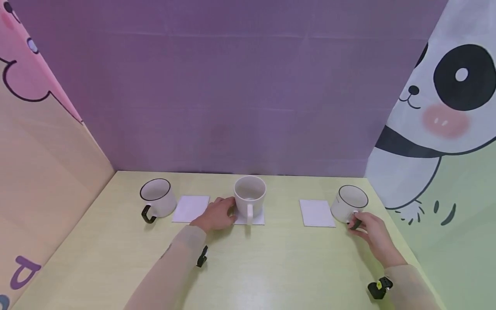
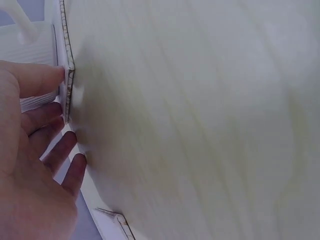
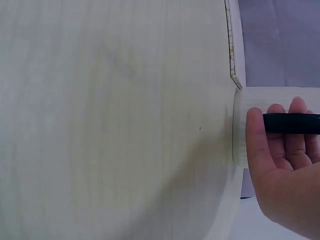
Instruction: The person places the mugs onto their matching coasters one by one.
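Observation:
A plain white mug (image 1: pixel 249 193) stands on a white square coaster (image 1: pixel 258 218) at the middle, its handle pointing toward me. My left hand (image 1: pixel 218 214) is at that coaster's left side. In the left wrist view, the thumb (image 2: pixel 46 80) and loosely bent fingertips touch along the coaster's edge (image 2: pixel 69 95), close to the mug. At the right, my right hand (image 1: pixel 373 237) grips the black handle (image 3: pixel 292 123) of a white mug with a dark rim (image 1: pixel 345 206). This mug is just right of another white coaster (image 1: pixel 317 213). Its base looks level with the tabletop.
At the left, another dark-rimmed white mug (image 1: pixel 160 202) with a black handle stands beside a white coaster (image 1: pixel 191 207). The pale wooden table (image 1: pixel 271 267) meets a purple back wall (image 1: pixel 240 107) and printed panels on both sides.

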Tool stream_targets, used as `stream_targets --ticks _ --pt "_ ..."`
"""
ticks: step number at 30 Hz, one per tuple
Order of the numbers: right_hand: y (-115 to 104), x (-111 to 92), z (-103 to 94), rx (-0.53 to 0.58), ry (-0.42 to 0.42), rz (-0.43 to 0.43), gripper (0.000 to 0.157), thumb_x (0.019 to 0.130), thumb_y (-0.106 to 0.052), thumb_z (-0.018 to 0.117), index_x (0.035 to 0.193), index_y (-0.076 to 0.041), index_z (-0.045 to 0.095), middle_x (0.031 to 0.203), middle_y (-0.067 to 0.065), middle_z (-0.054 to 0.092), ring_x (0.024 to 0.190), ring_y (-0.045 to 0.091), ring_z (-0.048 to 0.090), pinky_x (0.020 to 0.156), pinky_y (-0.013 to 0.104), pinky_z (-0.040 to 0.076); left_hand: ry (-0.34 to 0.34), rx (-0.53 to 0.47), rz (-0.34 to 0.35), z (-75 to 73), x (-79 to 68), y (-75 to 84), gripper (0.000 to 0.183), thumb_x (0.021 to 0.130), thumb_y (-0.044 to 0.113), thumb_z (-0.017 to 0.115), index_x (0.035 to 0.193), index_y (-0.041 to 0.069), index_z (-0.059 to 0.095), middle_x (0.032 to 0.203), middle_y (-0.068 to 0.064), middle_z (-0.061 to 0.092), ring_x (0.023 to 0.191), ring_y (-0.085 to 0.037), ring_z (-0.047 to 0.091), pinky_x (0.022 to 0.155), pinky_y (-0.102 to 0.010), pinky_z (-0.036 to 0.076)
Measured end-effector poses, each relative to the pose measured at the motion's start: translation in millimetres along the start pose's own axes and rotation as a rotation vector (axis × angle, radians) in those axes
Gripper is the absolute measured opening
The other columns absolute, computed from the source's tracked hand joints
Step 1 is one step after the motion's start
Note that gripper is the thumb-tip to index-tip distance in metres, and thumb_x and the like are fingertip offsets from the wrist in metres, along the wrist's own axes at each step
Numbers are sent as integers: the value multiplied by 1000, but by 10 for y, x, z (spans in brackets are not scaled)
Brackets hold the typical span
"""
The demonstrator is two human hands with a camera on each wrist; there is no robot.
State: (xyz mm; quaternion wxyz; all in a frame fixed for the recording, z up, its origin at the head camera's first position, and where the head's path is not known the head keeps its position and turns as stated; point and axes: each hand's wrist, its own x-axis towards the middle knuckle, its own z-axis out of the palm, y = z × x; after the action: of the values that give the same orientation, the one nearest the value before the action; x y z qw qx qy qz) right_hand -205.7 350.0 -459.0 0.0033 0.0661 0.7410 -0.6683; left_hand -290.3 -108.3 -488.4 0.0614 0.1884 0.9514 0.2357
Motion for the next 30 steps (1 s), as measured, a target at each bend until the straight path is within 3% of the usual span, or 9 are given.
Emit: stream_targets --ticks 8,15,20,24,30 --pt "-8 14 21 -38 75 13 27 107 -15 41 97 2 59 81 0 61 80 11 63 83 34 58 15 -49 3 -19 18 26 52 91 20 72 140 8 58 137 -9 63 130 -33 50 111 -55 36" --pt "17 20 42 -43 82 14 26 107 -16 42 101 3 58 82 0 61 79 12 64 83 33 58 86 -146 -30 -23 7 37 38 96 14 63 132 -1 62 135 -18 62 131 -37 53 111 -53 40" --pt "27 7 31 9 66 19 25 108 -17 43 101 0 60 84 0 62 82 13 63 85 33 57 216 -137 -64 -158 -39 148 24 96 12 57 114 -1 68 115 -14 70 104 -32 66 89 -50 53" --pt "31 2 27 36 57 25 25 108 -17 42 100 -2 60 84 -1 61 85 12 62 87 33 57 324 -98 -86 -290 -53 246 16 94 10 56 99 3 69 95 -10 70 82 -25 63 71 -44 53" --pt "30 6 13 18 53 36 26 109 -19 42 104 0 59 87 0 60 88 13 61 88 31 56 481 -101 -82 -421 -80 383 18 93 13 54 96 4 69 89 -7 67 78 -25 60 68 -43 50"
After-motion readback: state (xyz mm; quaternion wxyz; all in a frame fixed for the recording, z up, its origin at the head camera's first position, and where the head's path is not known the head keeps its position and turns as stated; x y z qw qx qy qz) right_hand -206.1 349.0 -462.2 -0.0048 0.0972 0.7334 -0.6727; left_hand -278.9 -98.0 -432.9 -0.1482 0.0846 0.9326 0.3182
